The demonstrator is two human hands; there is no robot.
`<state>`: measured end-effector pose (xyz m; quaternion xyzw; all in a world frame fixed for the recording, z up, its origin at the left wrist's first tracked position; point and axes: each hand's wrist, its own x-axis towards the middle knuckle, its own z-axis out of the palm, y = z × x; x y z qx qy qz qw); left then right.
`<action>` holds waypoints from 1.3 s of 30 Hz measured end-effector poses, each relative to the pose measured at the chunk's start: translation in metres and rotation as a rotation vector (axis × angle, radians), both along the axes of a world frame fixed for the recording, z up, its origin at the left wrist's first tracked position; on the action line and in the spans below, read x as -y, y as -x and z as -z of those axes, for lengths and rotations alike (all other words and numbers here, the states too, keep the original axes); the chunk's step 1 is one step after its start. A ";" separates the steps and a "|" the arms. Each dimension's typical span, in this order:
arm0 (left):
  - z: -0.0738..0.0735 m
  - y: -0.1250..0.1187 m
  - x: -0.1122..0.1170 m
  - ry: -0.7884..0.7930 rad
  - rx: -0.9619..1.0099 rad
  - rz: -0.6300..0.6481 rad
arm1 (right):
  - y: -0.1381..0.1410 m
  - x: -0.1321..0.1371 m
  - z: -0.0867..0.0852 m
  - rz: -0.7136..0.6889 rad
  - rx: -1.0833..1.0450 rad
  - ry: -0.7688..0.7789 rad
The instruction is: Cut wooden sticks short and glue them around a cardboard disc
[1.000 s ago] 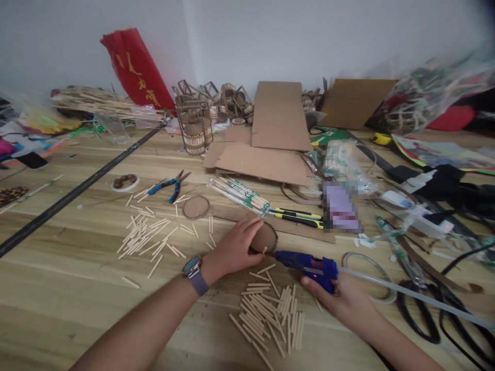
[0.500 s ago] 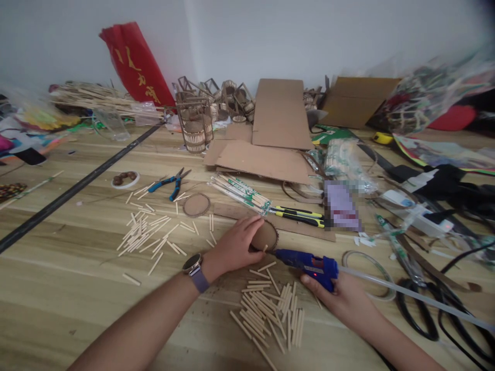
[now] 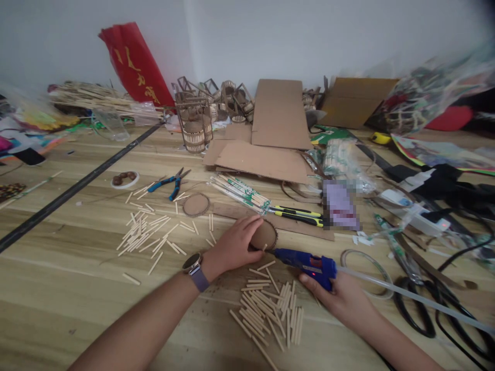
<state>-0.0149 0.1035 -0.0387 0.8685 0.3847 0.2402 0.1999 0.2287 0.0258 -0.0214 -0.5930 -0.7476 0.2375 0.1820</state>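
Observation:
A round cardboard disc (image 3: 264,236) with a ridged edge lies at the middle of the table. My left hand (image 3: 235,245), a watch on its wrist, is curled about the disc's left side, fingertips at the far rim and thumb at the near one. One short wooden stick (image 3: 265,248) shows by the thumb tip. In my right hand (image 3: 340,296) is a blue hot glue gun (image 3: 305,264), its nozzle pointing left close to that stick and the disc's near edge. A clear glue stick (image 3: 371,281) runs out of the gun's back. Below lies a pile of cut sticks (image 3: 263,309).
More cut sticks (image 3: 145,232) lie left, near a second cardboard disc (image 3: 196,204) and blue pliers (image 3: 170,184). Behind are yellow-black utility knives (image 3: 297,215), cardboard sheets (image 3: 263,159) and small stick baskets (image 3: 194,136). Black scissors (image 3: 415,309), tape (image 3: 365,273) and cords lie right.
Both hands, the disc and the glue gun hold nearly the same places. The view has shifted very slightly.

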 end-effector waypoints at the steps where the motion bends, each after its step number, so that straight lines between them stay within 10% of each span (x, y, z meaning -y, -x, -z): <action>1: 0.000 0.000 0.000 0.001 0.001 -0.001 | 0.000 0.000 0.000 0.001 -0.004 -0.004; 30: 0.003 0.001 -0.002 0.019 0.031 0.004 | 0.001 0.005 0.006 0.088 -0.029 -0.053; 39: 0.000 0.002 0.000 0.054 -0.007 0.006 | -0.019 -0.017 -0.011 0.522 -0.783 0.423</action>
